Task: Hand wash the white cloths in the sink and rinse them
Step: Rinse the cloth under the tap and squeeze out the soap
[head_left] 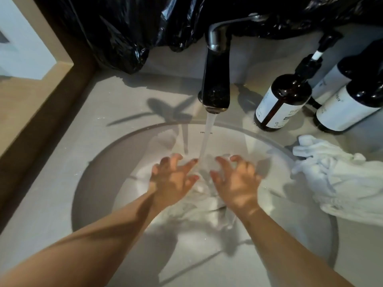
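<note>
1. Head view, and right in the middle of the basin lay the wet white cloth [199, 212], crumpled and soaked, directly below the running water [205, 141].
2. The left hand [172, 181] hung over the cloth's left side with its fingers spread and bent, gripping nothing.
3. The right hand [236, 183] mirrored it on the other side, fingers splayed and bent, nothing held. Whether any fingertip touched the fabric I could not tell.
4. The stream dropped straight between the two hands and hit the cloth there.
5. Up it went to the dark faucet [216, 79], standing at the back edge of the round sink [99, 193].
6. Off to the right, a second white cloth [339, 183] sat bunched on the counter [51, 183], its lower edge draped over the sink's rim.
7. Behind that, a dark pump bottle [281, 102] with a white label stood on the counter, and a second dark bottle [350, 106] stood just beside it.
8. Along the back, a glossy black plastic bag [124, 27] covered the wall area above the faucet.
9. Far left, a wooden frame [31, 96] bordered the counter.
</note>
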`<state>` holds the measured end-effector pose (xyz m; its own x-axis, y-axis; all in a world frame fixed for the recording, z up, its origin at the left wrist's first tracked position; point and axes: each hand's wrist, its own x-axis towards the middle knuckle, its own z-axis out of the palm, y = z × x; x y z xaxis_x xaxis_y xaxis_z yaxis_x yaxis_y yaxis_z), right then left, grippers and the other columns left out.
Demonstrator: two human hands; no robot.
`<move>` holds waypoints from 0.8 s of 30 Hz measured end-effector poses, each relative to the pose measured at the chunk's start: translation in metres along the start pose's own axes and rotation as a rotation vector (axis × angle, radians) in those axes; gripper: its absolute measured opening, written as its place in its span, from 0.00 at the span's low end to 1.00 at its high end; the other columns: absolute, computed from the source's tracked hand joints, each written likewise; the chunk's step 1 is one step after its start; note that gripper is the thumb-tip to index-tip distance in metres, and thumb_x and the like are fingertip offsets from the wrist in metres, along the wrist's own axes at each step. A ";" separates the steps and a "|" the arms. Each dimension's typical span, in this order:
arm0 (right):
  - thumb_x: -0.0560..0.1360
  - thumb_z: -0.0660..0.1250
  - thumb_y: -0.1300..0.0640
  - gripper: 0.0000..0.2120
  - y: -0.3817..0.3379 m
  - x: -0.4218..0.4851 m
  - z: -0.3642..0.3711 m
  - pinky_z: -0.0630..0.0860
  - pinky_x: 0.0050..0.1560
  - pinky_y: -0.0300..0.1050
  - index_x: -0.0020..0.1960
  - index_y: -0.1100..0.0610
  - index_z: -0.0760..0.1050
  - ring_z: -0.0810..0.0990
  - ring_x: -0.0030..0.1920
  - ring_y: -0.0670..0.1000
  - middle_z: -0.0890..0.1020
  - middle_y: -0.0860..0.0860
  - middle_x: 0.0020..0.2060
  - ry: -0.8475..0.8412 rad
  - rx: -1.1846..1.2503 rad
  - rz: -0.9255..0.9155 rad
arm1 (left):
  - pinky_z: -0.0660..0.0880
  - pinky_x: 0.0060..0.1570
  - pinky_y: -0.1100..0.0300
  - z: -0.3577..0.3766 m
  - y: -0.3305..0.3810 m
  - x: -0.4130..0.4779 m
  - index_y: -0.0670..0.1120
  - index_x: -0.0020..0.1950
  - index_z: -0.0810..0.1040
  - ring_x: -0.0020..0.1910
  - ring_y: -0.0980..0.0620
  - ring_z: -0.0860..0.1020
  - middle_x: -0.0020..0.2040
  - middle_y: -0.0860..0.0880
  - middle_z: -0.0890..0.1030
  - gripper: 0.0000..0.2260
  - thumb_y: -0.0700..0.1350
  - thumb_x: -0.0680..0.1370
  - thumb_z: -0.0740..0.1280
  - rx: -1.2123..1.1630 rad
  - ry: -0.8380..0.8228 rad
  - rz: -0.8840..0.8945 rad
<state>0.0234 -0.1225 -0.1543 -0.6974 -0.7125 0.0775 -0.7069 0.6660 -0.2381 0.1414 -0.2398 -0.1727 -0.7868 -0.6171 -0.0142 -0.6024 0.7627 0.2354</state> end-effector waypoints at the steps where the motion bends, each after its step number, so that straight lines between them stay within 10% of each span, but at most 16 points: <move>1: 0.75 0.52 0.39 0.23 -0.003 -0.005 0.002 0.65 0.58 0.60 0.66 0.43 0.72 0.70 0.62 0.63 0.69 0.57 0.66 -0.209 -0.092 -0.008 | 0.72 0.55 0.47 0.007 0.002 -0.004 0.62 0.70 0.68 0.62 0.43 0.73 0.67 0.47 0.72 0.27 0.64 0.74 0.46 0.030 -0.075 0.068; 4: 0.78 0.45 0.36 0.27 0.003 -0.022 0.028 0.56 0.65 0.68 0.76 0.39 0.47 0.55 0.73 0.65 0.48 0.54 0.77 -0.575 -0.162 -0.032 | 0.64 0.65 0.50 0.026 0.007 -0.010 0.61 0.76 0.46 0.73 0.44 0.56 0.77 0.49 0.51 0.23 0.58 0.81 0.45 0.117 -0.435 0.029; 8: 0.67 0.60 0.40 0.23 -0.003 -0.021 0.036 0.73 0.40 0.60 0.57 0.49 0.79 0.79 0.44 0.63 0.80 0.58 0.55 -0.386 -0.284 -0.053 | 0.70 0.60 0.54 0.024 0.008 0.006 0.54 0.76 0.54 0.66 0.44 0.69 0.73 0.47 0.63 0.23 0.53 0.81 0.54 -0.026 -0.449 -0.089; 15: 0.77 0.56 0.56 0.13 -0.003 0.017 0.044 0.73 0.47 0.48 0.60 0.51 0.72 0.80 0.51 0.56 0.77 0.52 0.53 -0.330 -0.155 0.014 | 0.66 0.64 0.55 0.034 0.012 0.023 0.51 0.63 0.77 0.63 0.46 0.73 0.63 0.47 0.77 0.17 0.50 0.83 0.52 -0.367 -0.349 -0.470; 21: 0.81 0.49 0.42 0.23 0.008 0.029 0.030 0.68 0.62 0.49 0.69 0.53 0.67 0.74 0.63 0.58 0.77 0.56 0.63 -0.624 0.127 0.084 | 0.74 0.51 0.54 0.020 -0.004 0.021 0.47 0.48 0.80 0.44 0.51 0.79 0.41 0.52 0.81 0.25 0.66 0.76 0.55 -0.699 -0.411 -0.343; 24: 0.79 0.49 0.38 0.27 0.015 0.023 0.016 0.69 0.63 0.49 0.71 0.53 0.65 0.74 0.63 0.58 0.76 0.56 0.64 -0.750 0.222 0.107 | 0.70 0.48 0.59 0.011 -0.013 0.018 0.51 0.40 0.79 0.46 0.50 0.77 0.41 0.54 0.79 0.14 0.56 0.79 0.60 -0.644 -0.348 -0.250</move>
<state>-0.0014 -0.1319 -0.1713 -0.4381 -0.6586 -0.6118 -0.5454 0.7358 -0.4015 0.1336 -0.2593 -0.1868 -0.6991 -0.5781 -0.4207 -0.6542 0.2798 0.7026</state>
